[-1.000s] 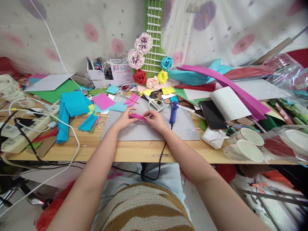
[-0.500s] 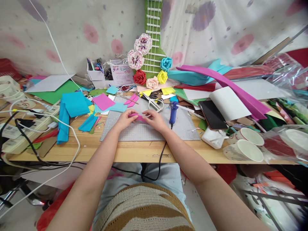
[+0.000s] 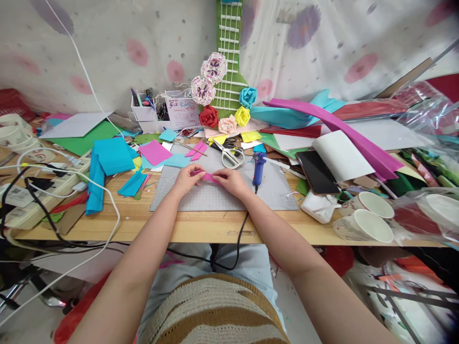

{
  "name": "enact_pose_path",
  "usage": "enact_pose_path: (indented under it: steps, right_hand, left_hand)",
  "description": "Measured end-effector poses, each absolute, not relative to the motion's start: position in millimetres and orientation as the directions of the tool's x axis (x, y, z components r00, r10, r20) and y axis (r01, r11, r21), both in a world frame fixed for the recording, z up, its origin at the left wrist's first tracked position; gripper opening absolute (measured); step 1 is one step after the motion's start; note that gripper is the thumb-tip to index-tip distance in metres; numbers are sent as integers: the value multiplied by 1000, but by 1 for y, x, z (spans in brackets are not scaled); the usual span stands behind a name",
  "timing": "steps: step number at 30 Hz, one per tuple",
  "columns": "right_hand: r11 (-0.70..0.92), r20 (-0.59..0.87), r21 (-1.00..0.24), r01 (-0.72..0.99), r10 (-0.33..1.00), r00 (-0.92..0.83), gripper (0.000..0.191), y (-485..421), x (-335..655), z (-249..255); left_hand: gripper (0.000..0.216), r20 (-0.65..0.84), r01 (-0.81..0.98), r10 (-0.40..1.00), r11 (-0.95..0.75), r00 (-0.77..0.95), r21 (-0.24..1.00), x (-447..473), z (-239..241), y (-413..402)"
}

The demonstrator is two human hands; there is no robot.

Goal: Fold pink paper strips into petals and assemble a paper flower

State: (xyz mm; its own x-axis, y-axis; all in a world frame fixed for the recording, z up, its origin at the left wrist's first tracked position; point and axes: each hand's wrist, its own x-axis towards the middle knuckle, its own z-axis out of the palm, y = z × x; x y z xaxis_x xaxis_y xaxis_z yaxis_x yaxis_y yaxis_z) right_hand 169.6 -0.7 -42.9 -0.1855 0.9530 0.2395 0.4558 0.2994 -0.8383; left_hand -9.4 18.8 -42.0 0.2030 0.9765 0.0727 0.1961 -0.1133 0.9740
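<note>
Cables are looping over the near left edge of the wooden table, running from a power strip, and cyan paper sheets are lying just to the right of that. Next comes the left hand, which is resting on the grey cutting mat with its fingertips pinched closed on the left end of a folded pink paper. That small piece is sitting low over the middle of the mat, and its long axis is running left to right, tilting slightly nearer toward the right. The right hand is meeting it from the other side, thumb and forefinger closed on the right end, so both hands are gripping the one strip and lying about equally close to it, fingertips nearly touching across it. Whether the paper is pressing flat on the mat or lifting a little off it is hard to tell. Farther back, scissors are lying open-handled. A blue glue gun is lying just right of the right hand, its cord trailing off the near edge. Beyond that a dark smartphone is lying face up, and two paper cups are tipped on their sides at the near right.
</note>
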Motion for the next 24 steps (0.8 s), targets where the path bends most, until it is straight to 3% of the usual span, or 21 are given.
enact_pose_path:
  steps: [8,14,19,21,24]
  right_hand:
    - [298,232,-788,539,954,-189,16,-1,169,-39]
    - [383,263,-721,577,922,-284,19,4,167,-41]
    - [338,277,-754,563,941,-194,22,7,163,-44]
    - [302,264,-810,502,953,-148,22,7,160,-44]
    - [297,254,-864,407,954,-158,22,5,155,-43]
  left_hand:
    - [42,39,199,984,-73,171,977,-5,-43,21]
    - [40,80,105,992,-90,92,990,-4,-41,21]
    - [43,60,-171,995,-72,-75,983,-3,-34,18]
    - [36,-31,-322,999,41,36,946,0,-33,18]
    - [27,-80,-402,967,175,242,899,8,-33,16]
